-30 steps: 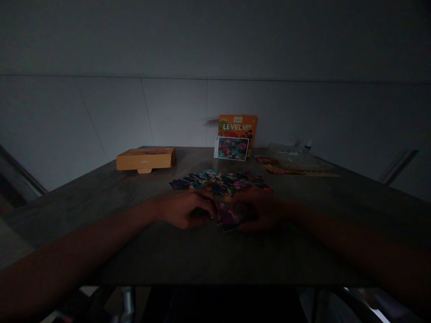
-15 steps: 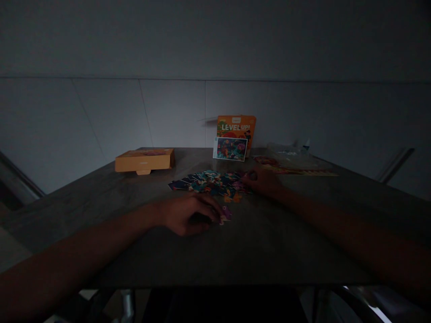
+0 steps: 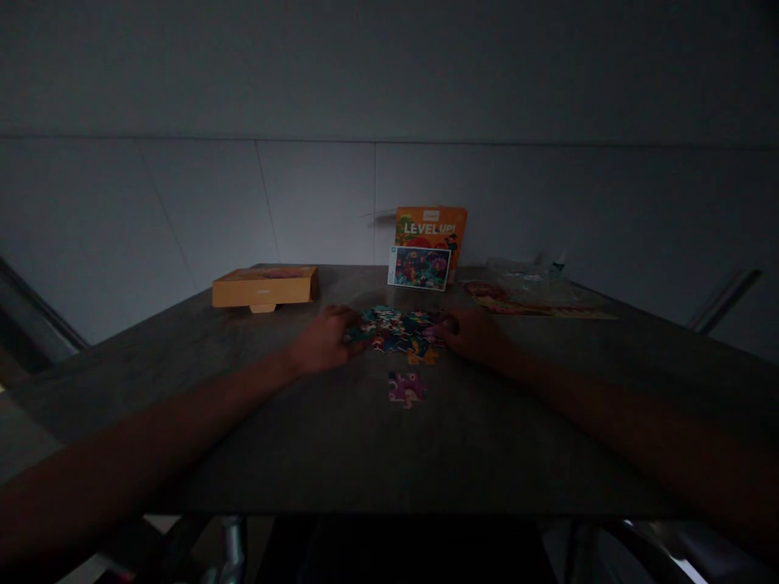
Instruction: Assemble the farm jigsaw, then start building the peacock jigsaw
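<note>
A heap of colourful jigsaw puzzle pieces (image 3: pixel 393 324) lies on the grey table, between my two hands. At the heap's left edge is my left hand (image 3: pixel 325 339), its thumb and fingers apart and the fingertips against the outer pieces. My right hand (image 3: pixel 478 334) is at the right edge, fingers curled into a pinch on a purplish puzzle piece (image 3: pixel 433 332), though the dim light blurs the grip. An orange puzzle piece (image 3: pixel 422 355) sits at the heap's near side. Closer to me, a few joined purple pieces (image 3: pixel 406 389) lie flat, apart from both hands.
Behind the heap stands an orange "LEVEL UP!" box (image 3: pixel 431 223), with a picture card (image 3: pixel 419 268) leaning before it. An open orange box (image 3: pixel 264 288) is at the back left. Clear plastic bags (image 3: pixel 523 272) and a printed sheet (image 3: pixel 541 307) lie at the back right.
My left hand has let go of the purple pieces near me and moved forward and left to the heap. Pieces at the heap's left end are now covered or shifted. My right hand has barely moved.
</note>
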Action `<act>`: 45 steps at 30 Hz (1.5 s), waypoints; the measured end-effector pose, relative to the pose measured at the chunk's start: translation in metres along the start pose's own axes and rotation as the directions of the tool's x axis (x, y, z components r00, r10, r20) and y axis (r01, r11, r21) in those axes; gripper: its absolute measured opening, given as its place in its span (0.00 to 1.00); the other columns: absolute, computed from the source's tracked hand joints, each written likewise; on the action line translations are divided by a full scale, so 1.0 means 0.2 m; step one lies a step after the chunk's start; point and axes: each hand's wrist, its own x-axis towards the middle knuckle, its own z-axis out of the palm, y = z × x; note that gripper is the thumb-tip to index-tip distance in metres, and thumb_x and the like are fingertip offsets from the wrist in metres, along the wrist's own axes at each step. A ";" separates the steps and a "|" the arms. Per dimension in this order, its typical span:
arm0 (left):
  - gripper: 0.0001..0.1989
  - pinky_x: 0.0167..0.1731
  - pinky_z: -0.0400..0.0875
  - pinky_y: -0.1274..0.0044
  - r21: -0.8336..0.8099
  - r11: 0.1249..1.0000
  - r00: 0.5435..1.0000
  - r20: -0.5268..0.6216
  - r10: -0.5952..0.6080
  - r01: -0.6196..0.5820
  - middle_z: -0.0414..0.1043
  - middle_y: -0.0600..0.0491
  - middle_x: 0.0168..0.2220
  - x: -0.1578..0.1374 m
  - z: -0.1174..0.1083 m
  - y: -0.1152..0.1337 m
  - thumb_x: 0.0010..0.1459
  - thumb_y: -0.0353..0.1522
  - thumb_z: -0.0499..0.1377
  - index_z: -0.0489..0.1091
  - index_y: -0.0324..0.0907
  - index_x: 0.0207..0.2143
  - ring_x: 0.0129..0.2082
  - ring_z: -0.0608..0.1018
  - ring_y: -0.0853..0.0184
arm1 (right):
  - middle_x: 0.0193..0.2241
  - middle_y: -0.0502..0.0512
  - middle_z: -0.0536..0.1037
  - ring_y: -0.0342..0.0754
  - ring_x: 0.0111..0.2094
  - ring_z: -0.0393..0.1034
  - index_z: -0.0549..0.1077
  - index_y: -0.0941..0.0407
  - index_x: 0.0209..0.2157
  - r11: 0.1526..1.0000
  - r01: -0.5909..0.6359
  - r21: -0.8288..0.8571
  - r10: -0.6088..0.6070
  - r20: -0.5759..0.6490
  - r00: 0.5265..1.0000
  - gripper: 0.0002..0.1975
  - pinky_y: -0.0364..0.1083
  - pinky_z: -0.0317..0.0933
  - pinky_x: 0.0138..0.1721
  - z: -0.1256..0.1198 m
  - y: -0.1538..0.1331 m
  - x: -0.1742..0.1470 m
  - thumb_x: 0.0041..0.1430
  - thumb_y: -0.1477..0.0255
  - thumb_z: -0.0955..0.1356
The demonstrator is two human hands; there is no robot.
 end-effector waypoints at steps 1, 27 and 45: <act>0.18 0.52 0.70 0.60 0.077 0.997 0.999 0.040 -0.024 0.020 0.76 0.40 0.45 0.01 0.01 -0.03 0.60 0.43 0.61 0.76 0.36 0.42 0.48 0.76 0.51 | 0.37 0.60 0.82 0.52 0.36 0.76 0.79 0.60 0.44 0.999 0.023 0.028 -0.023 0.006 1.000 0.15 0.46 0.61 0.34 0.00 -0.01 0.00 0.62 0.63 0.69; 0.21 0.59 0.64 0.54 -0.041 0.966 0.967 0.007 0.254 -0.253 0.73 0.44 0.55 0.03 0.13 -0.01 0.64 0.37 0.59 0.71 0.44 0.58 0.57 0.72 0.51 | 0.47 0.66 0.77 0.59 0.49 0.72 0.79 0.58 0.48 0.947 0.319 0.044 -0.319 -0.015 0.948 0.17 0.57 0.66 0.51 0.08 0.03 -0.02 0.57 0.68 0.71; 0.13 0.49 0.70 0.68 -0.094 0.954 0.958 -0.065 0.280 -0.285 0.79 0.48 0.38 0.06 0.06 0.00 0.69 0.35 0.53 0.77 0.40 0.41 0.42 0.78 0.62 | 0.37 0.61 0.79 0.52 0.38 0.73 0.80 0.59 0.37 0.960 0.280 0.018 -0.273 -0.175 0.946 0.12 0.49 0.65 0.42 0.02 0.02 0.00 0.66 0.71 0.65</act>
